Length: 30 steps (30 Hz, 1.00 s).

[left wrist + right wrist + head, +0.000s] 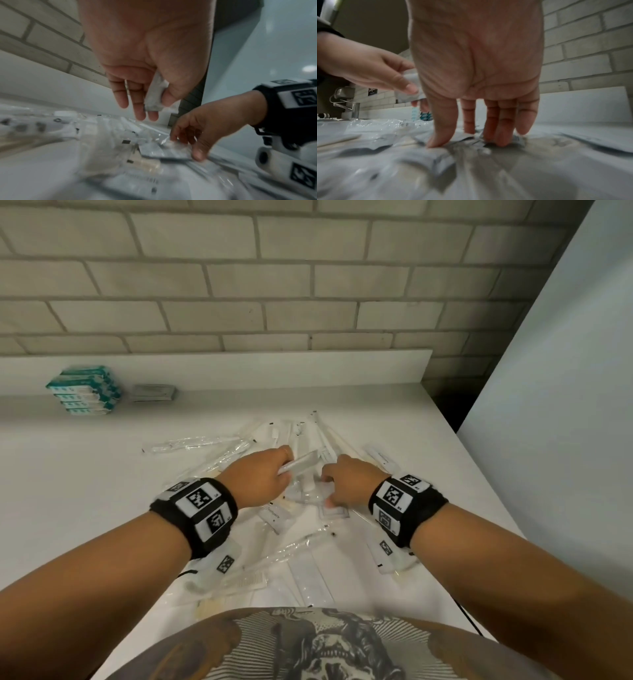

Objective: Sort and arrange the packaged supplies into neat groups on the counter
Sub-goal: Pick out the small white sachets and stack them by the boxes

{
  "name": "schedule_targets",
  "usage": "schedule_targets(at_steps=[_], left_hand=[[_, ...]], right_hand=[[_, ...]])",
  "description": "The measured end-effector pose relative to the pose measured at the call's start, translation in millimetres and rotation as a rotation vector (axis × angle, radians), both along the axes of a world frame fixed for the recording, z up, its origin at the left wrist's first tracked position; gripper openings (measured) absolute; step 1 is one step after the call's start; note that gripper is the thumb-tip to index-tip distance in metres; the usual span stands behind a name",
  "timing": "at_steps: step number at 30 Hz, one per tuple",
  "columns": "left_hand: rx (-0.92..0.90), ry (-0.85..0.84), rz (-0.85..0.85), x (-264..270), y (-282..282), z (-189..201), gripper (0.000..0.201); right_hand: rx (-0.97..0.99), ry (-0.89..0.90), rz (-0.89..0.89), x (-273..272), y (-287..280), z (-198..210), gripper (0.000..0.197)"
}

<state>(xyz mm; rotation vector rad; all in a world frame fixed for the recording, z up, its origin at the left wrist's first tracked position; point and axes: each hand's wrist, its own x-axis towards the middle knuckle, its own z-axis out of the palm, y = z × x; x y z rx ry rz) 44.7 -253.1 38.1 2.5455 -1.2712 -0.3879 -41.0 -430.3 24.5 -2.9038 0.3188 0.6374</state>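
Note:
A loose pile of clear-wrapped packaged supplies [301, 542] covers the middle of the white counter [85, 491]. My left hand [291, 463] hovers just above the pile and pinches a small white packet [155, 94] between thumb and fingers; the packet [409, 86] also shows in the right wrist view. Right beside it, my right hand [327, 491] reaches down into the pile. Its thumb and fingertips [496, 139] pinch a flat grey-clear packet [164, 152] that lies on top of the others. Blur hides the packet labels.
A stack of teal boxes [84, 390] and a small grey box [154, 392] stand at the back left against the low ledge below the brick wall. A pale panel [565, 405] rises past the counter's right edge. A faucet [351, 106] stands far left.

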Motion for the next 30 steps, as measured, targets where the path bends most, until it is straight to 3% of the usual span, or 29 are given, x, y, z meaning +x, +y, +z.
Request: schedule_targets(at_steps=[5, 11, 15, 18, 22, 27, 30], left_hand=[[0.108, 0.201, 0.011, 17, -15, -10, 0.011], [0.091, 0.047, 0.159, 37, -5, -16, 0.017], [-0.048, 0.154, -0.009, 16, -27, -15, 0.020], [0.045, 0.083, -0.143, -3, -41, -29, 0.023], [0.149, -0.046, -0.150, -7, -45, -46, 0.047], [0.267, -0.097, -0.124, -2, -39, -42, 0.061], [0.420, -0.107, -0.111, -5, -38, -32, 0.057]], right_hand=[[0.088, 0.092, 0.017, -3, -27, 8, 0.065], [0.022, 0.091, -0.072, -6, -50, 19, 0.036], [0.026, -0.048, -0.074, 9, -36, 15, 0.029], [-0.074, -0.188, -0.168, 27, -42, 12, 0.029], [-0.022, -0.084, -0.277, 35, -54, 1, 0.061], [0.001, 0.015, -0.289, 37, -59, 1, 0.040], [-0.021, 0.057, -0.305, 38, -55, 19, 0.041]])
